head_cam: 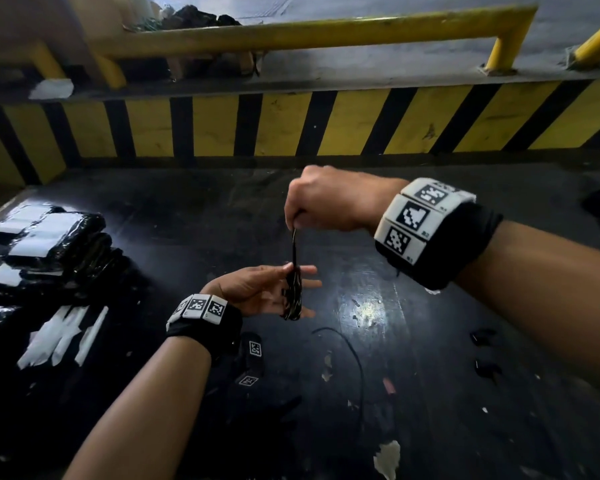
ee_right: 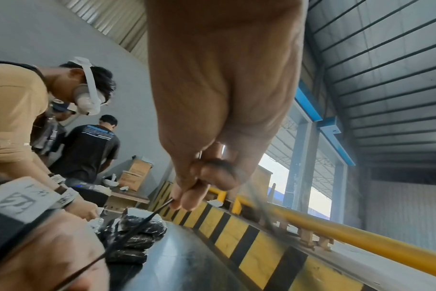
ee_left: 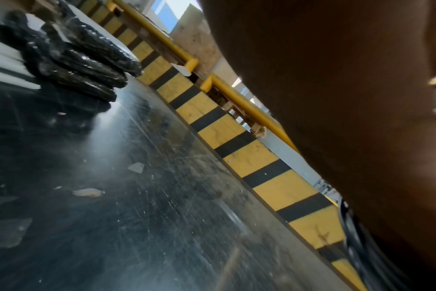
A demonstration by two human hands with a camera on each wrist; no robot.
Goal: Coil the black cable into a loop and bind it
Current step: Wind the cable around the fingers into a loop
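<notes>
The black cable (head_cam: pixel 293 299) is gathered into a narrow bundle that lies across the straight fingers of my left hand (head_cam: pixel 300 271), palm up, with the thumb tip against its upper end. Above it my right hand (head_cam: pixel 297 223) pinches a thin black strand (head_cam: pixel 294 244) that rises taut from the bundle. The right wrist view shows the same strand (ee_right: pixel 147 218) running from my right fingertips (ee_right: pixel 182 202) down to my left hand (ee_right: pixel 50 256). A loose tail of cable (head_cam: pixel 354 358) curves over the black table (head_cam: pixel 430 306) below. The left wrist view shows mostly my left hand (ee_left: pixel 336 98), with cable (ee_left: pixel 356 246) at its lower edge.
Black wrapped packs (head_cam: pixel 56 244) are stacked at the left, with white strips (head_cam: pixel 63 334) in front of them. A yellow and black striped kerb (head_cam: pixel 291 126) and yellow rail (head_cam: pixel 326 32) close off the far side. Small scraps (head_cam: pixel 482 337) litter the right. Two other people (ee_right: pixel 13 118) work further left.
</notes>
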